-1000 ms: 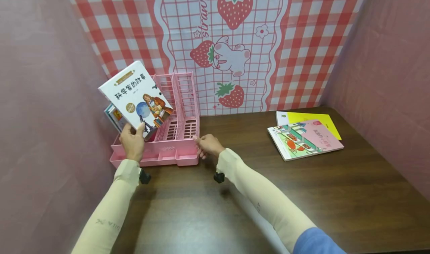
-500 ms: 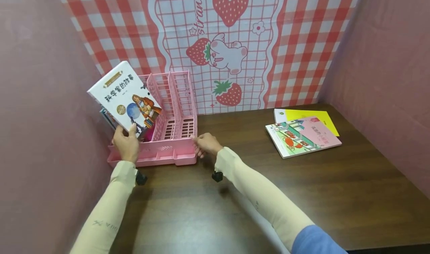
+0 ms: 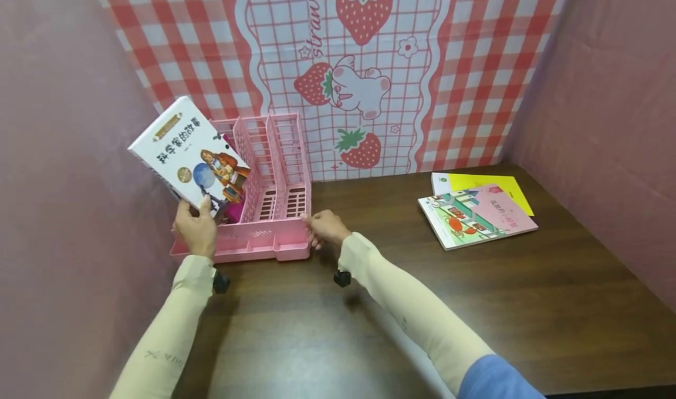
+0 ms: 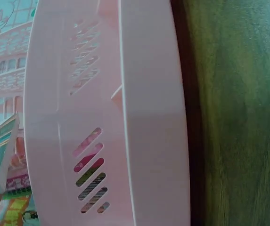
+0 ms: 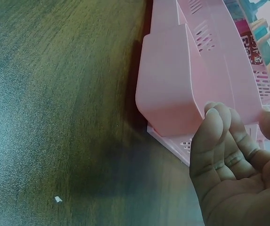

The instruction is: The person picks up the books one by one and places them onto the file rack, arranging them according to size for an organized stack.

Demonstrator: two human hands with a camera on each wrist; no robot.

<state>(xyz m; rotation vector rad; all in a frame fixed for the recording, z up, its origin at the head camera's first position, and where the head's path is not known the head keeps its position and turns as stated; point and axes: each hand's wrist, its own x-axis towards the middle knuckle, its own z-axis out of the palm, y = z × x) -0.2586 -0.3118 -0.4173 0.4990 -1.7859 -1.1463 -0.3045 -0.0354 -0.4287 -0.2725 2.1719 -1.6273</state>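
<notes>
My left hand (image 3: 196, 227) holds a white picture book (image 3: 192, 158) by its lower edge, thumb on the cover. The book leans tilted over the left section of a pink plastic desk book rack (image 3: 240, 232); a corner of it shows in the left wrist view (image 4: 0, 160). With thumb and curled fingers, my right hand (image 3: 328, 227) pinches the rack's front right corner, also seen in the right wrist view (image 5: 238, 165). Something magenta (image 3: 234, 213) stands in the rack beside the held book, which partly hides the left section.
On the right of the wooden table (image 3: 369, 317) lies a pink picture book (image 3: 477, 217), overlapping a yellow book (image 3: 499, 185). Checked strawberry cloth (image 3: 364, 82) hangs behind the rack, and a pink curtain (image 3: 58, 182) borders the left side.
My left hand has moved left with the white book, uncovering more of the magenta thing in the rack. The right hand stays at the rack's corner.
</notes>
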